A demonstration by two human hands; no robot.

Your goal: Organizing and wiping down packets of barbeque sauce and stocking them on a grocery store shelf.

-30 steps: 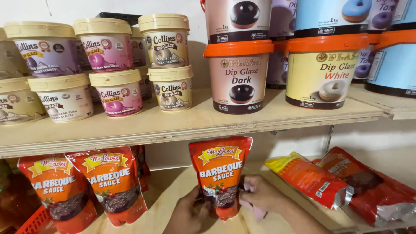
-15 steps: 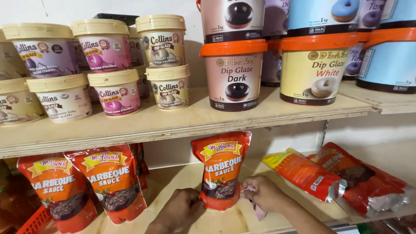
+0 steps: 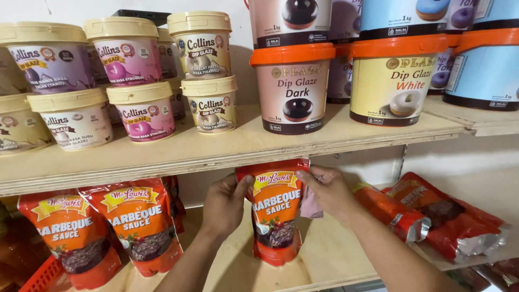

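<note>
Bright, even light from above and the front; colours clean. Upper shelf (image 3: 227, 154) throws a soft shadow onto the lower bay behind the pouches. Mild glare on the glossy red pouch (image 3: 277, 216) and the foil packs (image 3: 448, 221) at right. Focus sharp mid-frame; slight wide-angle bending and softness at the left and right edges.

We hold an upright red sauce pouch (image 3: 277, 213) between our left hand (image 3: 226, 203) and right hand (image 3: 328, 190) on the lower wooden shelf (image 3: 330, 254). Two like pouches (image 3: 102, 230) stand to the left, flat red packets (image 3: 432, 216) lie to the right, and lidded tubs (image 3: 292, 81) fill the upper shelf (image 3: 216, 148).
</note>
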